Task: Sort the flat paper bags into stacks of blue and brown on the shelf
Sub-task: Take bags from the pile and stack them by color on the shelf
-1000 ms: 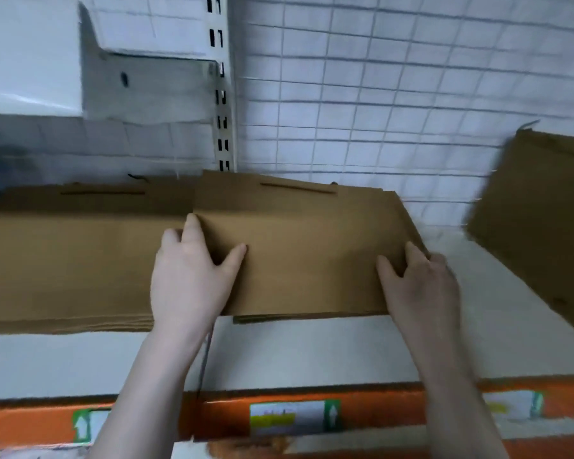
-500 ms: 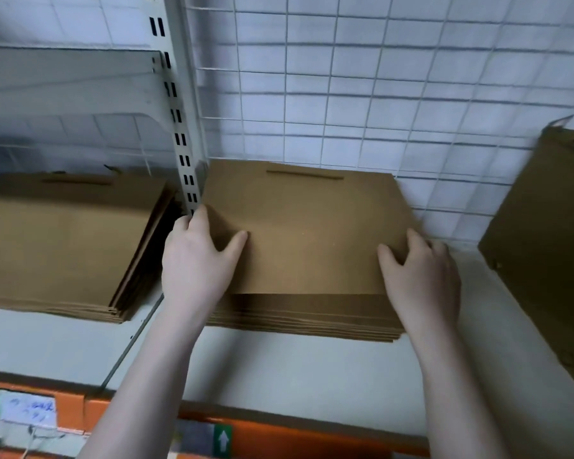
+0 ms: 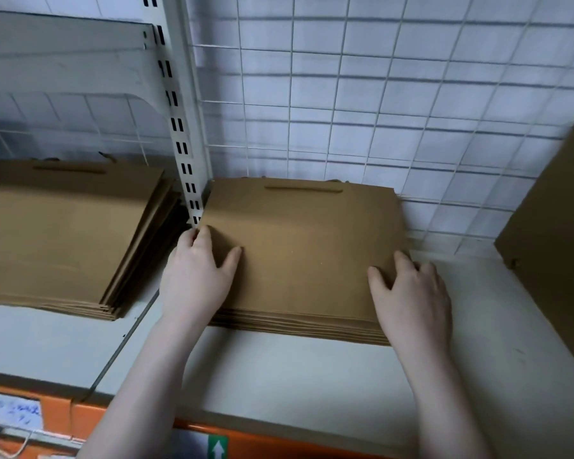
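Note:
A stack of flat brown paper bags (image 3: 305, 253) lies on the white shelf (image 3: 295, 376), just right of the slotted upright and against the wire grid. My left hand (image 3: 196, 276) rests on the stack's left edge, with its thumb lying on the top bag and its fingers straight along the side. My right hand (image 3: 411, 293) presses the right edge the same way. A second brown stack (image 3: 60, 233) lies in the left bay. No blue bags are in view.
A slotted metal upright (image 3: 183, 134) separates the two bays. More brown bags (image 3: 554, 233) lean at the far right. A wire grid wall (image 3: 378, 94) backs the shelf. An orange shelf front with labels (image 3: 63, 415) runs below.
The view moved closer and to the right. The stack now sits squarely against the upright and the grid. Both hands stay on its side edges.

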Demonstrator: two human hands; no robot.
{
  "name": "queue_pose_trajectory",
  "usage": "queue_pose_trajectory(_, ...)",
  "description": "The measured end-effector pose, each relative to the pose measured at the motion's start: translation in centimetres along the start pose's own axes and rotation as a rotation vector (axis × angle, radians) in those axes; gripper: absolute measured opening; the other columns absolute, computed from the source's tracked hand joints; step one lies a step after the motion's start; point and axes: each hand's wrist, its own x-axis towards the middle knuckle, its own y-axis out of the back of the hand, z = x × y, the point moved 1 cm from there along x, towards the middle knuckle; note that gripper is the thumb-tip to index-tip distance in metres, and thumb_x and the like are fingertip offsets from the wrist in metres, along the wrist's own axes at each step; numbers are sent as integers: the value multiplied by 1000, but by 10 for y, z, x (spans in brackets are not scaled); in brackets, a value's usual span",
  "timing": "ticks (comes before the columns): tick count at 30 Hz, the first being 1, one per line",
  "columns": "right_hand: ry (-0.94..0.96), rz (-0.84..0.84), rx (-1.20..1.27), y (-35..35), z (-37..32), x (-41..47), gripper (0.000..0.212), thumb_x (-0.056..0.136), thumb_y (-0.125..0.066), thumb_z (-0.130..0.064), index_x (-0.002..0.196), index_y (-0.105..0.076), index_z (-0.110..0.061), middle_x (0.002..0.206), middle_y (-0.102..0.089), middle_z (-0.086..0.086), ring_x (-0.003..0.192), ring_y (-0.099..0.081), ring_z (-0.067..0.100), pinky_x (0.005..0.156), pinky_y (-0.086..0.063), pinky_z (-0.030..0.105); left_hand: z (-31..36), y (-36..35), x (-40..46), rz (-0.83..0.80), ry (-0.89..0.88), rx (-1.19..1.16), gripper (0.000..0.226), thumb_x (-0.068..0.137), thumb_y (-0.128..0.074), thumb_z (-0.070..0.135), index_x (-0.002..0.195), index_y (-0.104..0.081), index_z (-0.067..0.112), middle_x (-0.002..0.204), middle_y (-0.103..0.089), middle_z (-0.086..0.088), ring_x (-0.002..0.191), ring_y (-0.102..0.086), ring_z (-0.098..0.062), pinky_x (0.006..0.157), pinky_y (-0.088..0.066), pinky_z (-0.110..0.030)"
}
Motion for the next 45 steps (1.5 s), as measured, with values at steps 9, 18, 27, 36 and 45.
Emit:
queue_pose_trajectory(9,11,28,-20,-1,-3,-3,44,95,-43,-40,129,-50,-13,119,-52,16,111,-49,33,87,-40,36,5,-5,4,20,31,53,57,91,-51,45,131,-45,5,145,-32,-18,127,-36,-38,98,-35,-44)
queue_pose_trajectory(18,98,206,14,-5,0,-8,44,89,-56,-33,122,-55,-4,117,-54,19,112,-48,36,89,-37,42,10,8,-9,68,-20,61,63,89,-56,44,137,-42,7,147,-32,-18,133,-30,-35,104,-30,-41)
queue_pose_trajectory(27,323,232,139,-20,-14,-39,43,79,-69,-28,111,-63,-1,106,-60,21,104,-55,40,85,-46,45,-7,26,-57,225,-24,127,57,85,-63,36,133,-50,9,139,-43,-18,128,-38,-37,105,-30,-42)
queue_pose_trajectory(36,522,104,156,-34,-75,-89,45,77,-71,-29,112,-63,-2,107,-61,21,107,-55,38,89,-46,44,-67,67,-88,234,71,246,60,85,-63,39,135,-47,9,142,-41,-17,132,-33,-35,105,-31,-43)
queue_pose_trajectory(45,692,-54,84,-52,-184,-199,41,72,-75,-32,102,-67,-5,93,-63,18,91,-59,37,77,-47,42,-198,158,-135,278,261,231,58,85,-63,36,133,-48,7,140,-44,-16,128,-38,-35,103,-32,-42)
